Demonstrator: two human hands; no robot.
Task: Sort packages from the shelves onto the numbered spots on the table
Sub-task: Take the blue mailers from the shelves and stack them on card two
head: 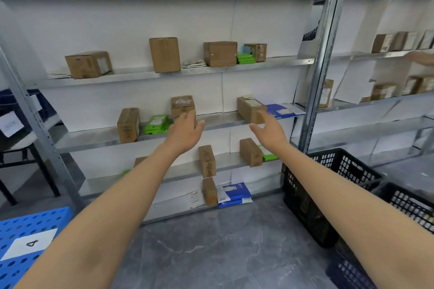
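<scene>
Many cardboard boxes remained shelved; both hands were spread wide, empty: left hand (185, 128) before a taped box (182, 107), right hand (270, 130) below a labelled box (250, 108).

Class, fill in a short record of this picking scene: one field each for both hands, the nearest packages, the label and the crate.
left hand: open, at the taped brown box, grip unclear
right hand: open, beside the labelled brown box, not gripping it
shelf: both boxes on the middle metal shelf
between: green packets left of the taped box
label: number 4 card on blue perforated surface
crate: black crate on floor, right
</scene>
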